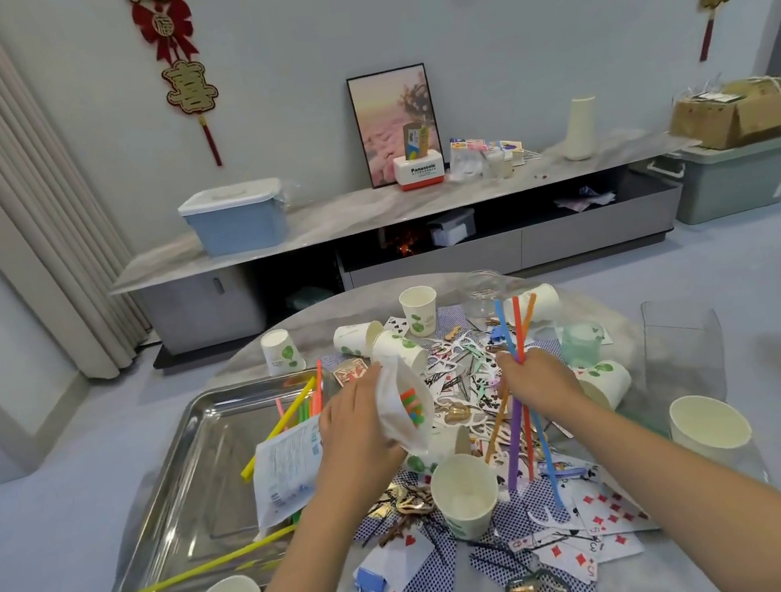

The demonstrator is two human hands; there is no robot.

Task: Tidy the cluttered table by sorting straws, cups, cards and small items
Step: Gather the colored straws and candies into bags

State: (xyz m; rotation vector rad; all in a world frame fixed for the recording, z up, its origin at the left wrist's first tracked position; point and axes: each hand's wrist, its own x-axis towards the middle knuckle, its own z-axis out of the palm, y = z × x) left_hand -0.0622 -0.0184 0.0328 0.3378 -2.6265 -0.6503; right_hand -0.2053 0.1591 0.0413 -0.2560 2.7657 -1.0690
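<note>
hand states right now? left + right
Left hand: grips a white straw packet.
Right hand: grips a bundle of colored straws.

"Panasonic" printed in dark letters on white-and-red box (420, 174) standing on long sideboard (315, 228). Large gold Chinese character 喜 on red wall hanging (188, 85). Other print too small for reading.

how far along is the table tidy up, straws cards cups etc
Early. Done: a few yellow and orange straws lie in the steel tray. In hand: the right hand grips a bundle of coloured straws; the left hand holds a white plastic bag. Left: playing cards, white paper cups and a blue binder clip scattered on the table.
</note>
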